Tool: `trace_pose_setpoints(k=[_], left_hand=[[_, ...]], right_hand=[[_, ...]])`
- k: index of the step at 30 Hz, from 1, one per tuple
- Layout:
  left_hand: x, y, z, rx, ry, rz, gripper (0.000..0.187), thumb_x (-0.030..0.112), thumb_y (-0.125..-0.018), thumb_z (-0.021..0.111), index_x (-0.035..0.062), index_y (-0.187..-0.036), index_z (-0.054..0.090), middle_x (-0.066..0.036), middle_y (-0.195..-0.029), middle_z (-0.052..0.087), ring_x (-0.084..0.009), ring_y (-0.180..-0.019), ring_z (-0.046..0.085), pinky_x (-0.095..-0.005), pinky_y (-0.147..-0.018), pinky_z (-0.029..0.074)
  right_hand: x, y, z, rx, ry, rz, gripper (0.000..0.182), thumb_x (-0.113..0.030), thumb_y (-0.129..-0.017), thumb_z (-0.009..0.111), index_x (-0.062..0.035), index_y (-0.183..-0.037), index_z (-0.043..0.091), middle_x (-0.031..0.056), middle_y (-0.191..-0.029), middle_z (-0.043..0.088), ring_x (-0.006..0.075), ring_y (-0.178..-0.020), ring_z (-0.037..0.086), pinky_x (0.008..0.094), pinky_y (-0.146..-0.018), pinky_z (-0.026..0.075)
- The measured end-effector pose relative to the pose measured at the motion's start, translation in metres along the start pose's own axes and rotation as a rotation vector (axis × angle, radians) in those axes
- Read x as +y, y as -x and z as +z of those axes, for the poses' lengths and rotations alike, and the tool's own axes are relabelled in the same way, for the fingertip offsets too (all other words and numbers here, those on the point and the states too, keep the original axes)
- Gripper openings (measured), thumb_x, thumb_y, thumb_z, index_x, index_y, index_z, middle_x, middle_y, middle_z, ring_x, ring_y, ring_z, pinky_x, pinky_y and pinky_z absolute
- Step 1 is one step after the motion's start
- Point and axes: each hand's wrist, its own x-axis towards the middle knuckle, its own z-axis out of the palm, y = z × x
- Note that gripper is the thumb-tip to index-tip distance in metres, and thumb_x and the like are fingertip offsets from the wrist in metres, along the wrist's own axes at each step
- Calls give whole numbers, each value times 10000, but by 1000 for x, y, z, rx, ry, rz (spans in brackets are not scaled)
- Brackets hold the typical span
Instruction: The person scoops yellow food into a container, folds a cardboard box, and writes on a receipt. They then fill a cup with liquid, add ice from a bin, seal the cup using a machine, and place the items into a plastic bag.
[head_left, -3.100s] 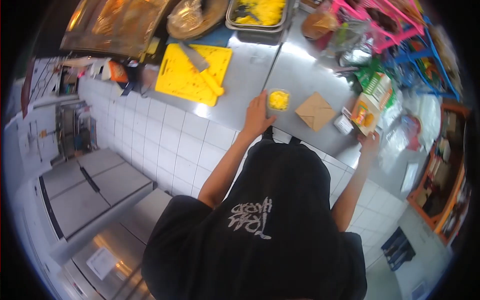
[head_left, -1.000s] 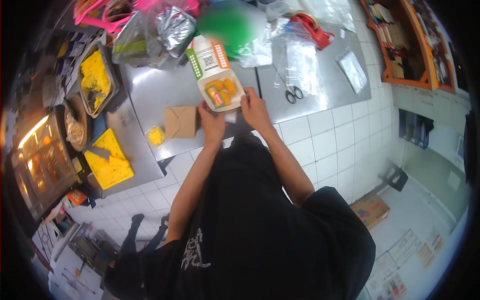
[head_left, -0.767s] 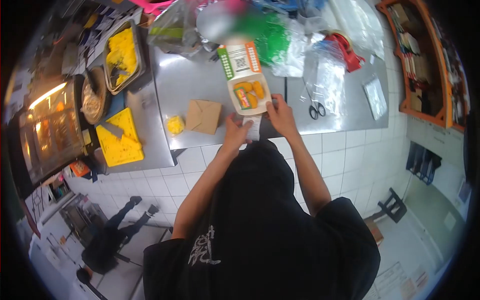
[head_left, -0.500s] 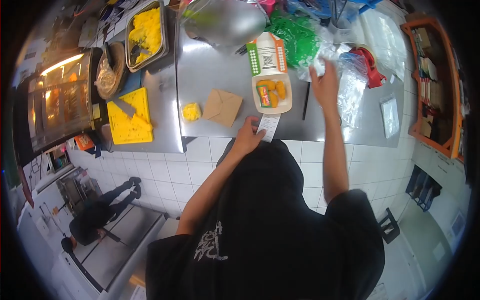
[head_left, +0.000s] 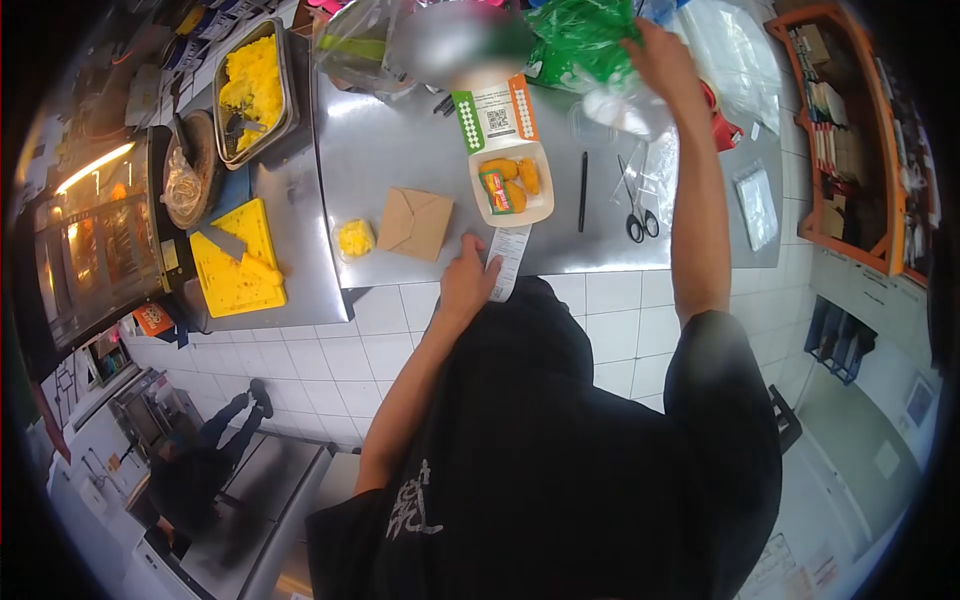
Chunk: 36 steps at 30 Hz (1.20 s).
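Observation:
My left hand [head_left: 468, 276] lies at the front edge of the steel table, its fingers on a paper receipt [head_left: 509, 262]. Just beyond the receipt is an open carton [head_left: 543, 204] holding several fried pieces [head_left: 515, 170] and a small sauce packet [head_left: 497, 193]. To the left are a folded brown paper packet [head_left: 415, 223] and a small bag of yellow food [head_left: 356, 238]. My right hand [head_left: 660, 55] reaches to the back, its fingers at the edge of a green plastic bag [head_left: 585, 45]; the grip's detail is hard to make out.
Black scissors [head_left: 641, 226] and a dark stick [head_left: 584, 192] lie on the steel table [head_left: 400, 150]. At left are a yellow cutting board [head_left: 225, 285] with a knife, and a metal tray [head_left: 290, 110] of yellow food. Another person [head_left: 190, 485] is at lower left.
My right hand has moved farther back, toward the green bag. The scissors are now uncovered, with the clear plastic shifted from over them. My left hand remains at the receipt.

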Motion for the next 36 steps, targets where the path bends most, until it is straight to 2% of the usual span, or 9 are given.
trace_pose_setpoints(k=[3, 6, 8, 11, 15, 22, 30, 35, 36], left_hand=[[-4, -4, 3, 13, -95, 14, 411, 301, -870, 691, 114, -1092, 400, -188, -748, 643, -438, -704, 648, -531, -662, 501], [-2, -4, 1, 40, -130, 59, 419, 312, -865, 695, 111, -1083, 399, -193, -745, 641, -438, -708, 649, -536, -656, 500], [3, -2, -1, 31, -131, 51, 419, 313, -863, 695, 109, -1077, 399, -192, -746, 642, -440, -715, 650, -536, -657, 501], [0, -5, 4, 43, -135, 49, 409, 318, -862, 696, 102, -1063, 412, -158, -711, 634, -412, -692, 650, -518, -639, 500], [-4, -5, 4, 30, -74, 47, 402, 312, -869, 683, 99, -1065, 404, -176, -748, 647, -444, -737, 650, -542, -656, 501], [-4, 16, -9, -60, 100, -61, 439, 371, -904, 647, 49, -1109, 429, -222, -895, 655, -425, -835, 656, -509, -742, 514], [8, 64, -72, -299, 441, 59, 408, 417, -958, 602, 60, -1141, 528, -92, -864, 656, -188, -726, 616, -343, -702, 481], [-6, 73, -99, -279, 542, 102, 340, 389, -977, 583, 89, -1132, 547, -60, -828, 643, -127, -679, 567, -289, -643, 447], [-11, 75, -104, -270, 560, 111, 324, 381, -981, 580, 96, -1130, 550, -51, -815, 638, -116, -667, 556, -275, -628, 438]], right_hand=[[0, 5, -49, 80, 107, 60, 369, -283, -884, 634, -91, -1197, 604, 242, -1032, 664, 440, -982, 635, 528, -805, 534], [4, 12, -51, -242, 157, 167, 469, -182, -870, 633, -109, -1312, 493, 248, -1291, 564, 390, -991, 666, 476, -821, 531], [-3, 28, -14, 404, 84, -36, 189, -177, -877, 612, -36, -1002, 632, 185, -799, 674, 322, -797, 694, 446, -729, 534], [-18, 41, 13, 449, -223, -72, 317, -266, -889, 632, -85, -1148, 613, 203, -983, 651, 420, -952, 636, 514, -774, 534], [-39, 98, 54, -160, -146, -132, 241, -243, -884, 639, -70, -1050, 615, 176, -973, 641, 391, -935, 631, 486, -750, 551], [-47, 142, 101, 31, 117, -209, 200, -216, -839, 673, -56, -960, 669, 121, -991, 652, 321, -925, 616, 416, -733, 552], [-27, 129, 43, 307, -154, 3, 279, -153, -943, 600, -10, -1181, 631, 157, -1102, 677, 302, -1100, 612, 397, -914, 491], [-40, 138, 12, 510, -151, -175, 280, -133, -997, 524, 57, -1195, 581, 214, -1199, 621, 337, -1104, 603, 397, -971, 456], [-52, 149, 0, 537, -205, -8, 282, -136, -1005, 506, 55, -1204, 563, 220, -1189, 613, 343, -1099, 598, 399, -963, 458]])
